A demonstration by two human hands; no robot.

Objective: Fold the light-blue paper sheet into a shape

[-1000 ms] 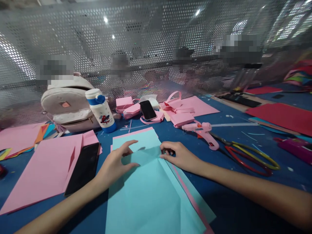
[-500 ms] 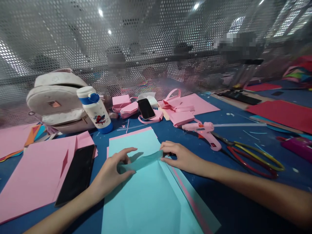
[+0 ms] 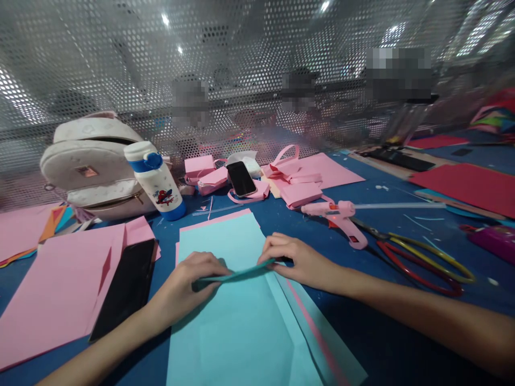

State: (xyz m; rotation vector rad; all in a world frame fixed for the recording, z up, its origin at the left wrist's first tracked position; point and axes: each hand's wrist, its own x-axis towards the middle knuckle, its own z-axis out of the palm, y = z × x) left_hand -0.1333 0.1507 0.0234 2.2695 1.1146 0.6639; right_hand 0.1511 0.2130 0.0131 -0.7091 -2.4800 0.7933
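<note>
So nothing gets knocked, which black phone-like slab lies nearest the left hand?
The slab beside the left hand, overlapping pink paper; the others, like the central phone, lie farther back.

Two hands — one glue gun

Turquoise paper looks smooth, matt; the glue gun, plastic; the screen, metal.

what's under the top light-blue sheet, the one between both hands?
Beyond the far edge of the top sheet, another light-blue sheet shows; pink paper peeks out along the right. What's under its middle is covered, so layer count can't be told.
</note>
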